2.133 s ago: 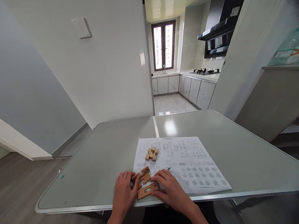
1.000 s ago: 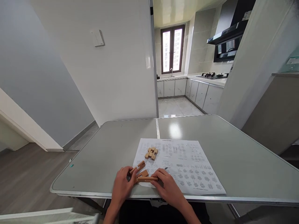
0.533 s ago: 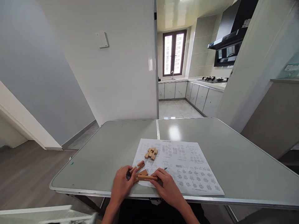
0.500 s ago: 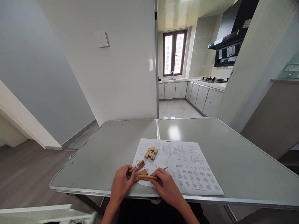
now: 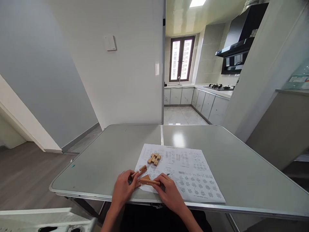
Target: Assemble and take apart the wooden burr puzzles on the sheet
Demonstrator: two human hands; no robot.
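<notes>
My right hand (image 5: 167, 190) pinches one end of a reddish-brown wooden puzzle stick (image 5: 149, 182), held almost level above the paper's near left corner. The fingers of my left hand (image 5: 124, 186) are closed around a notched wooden puzzle piece (image 5: 135, 175), which they partly hide. Just beyond it, another notched piece (image 5: 143, 168) lies slanted. Behind the stick shows a further brown wooden piece (image 5: 145, 177), partly covered. A lighter cluster of interlocked wooden blocks (image 5: 154, 159) sits farther back on the printed sheet (image 5: 202, 178), which carries rows of small puzzle diagrams.
The grey folding table (image 5: 241, 167) has a metal rim and a centre seam. A small teal bit (image 5: 72, 166) lies near its left edge. A white piece of furniture (image 5: 43, 216) stands low at the left. Beyond the table are a wall and a kitchen doorway.
The camera view has shifted slightly, so the whole scene sits a little differently. Both hands keep their grips, and the stick in my right hand tilts slightly more. The block cluster stays put on the sheet.
</notes>
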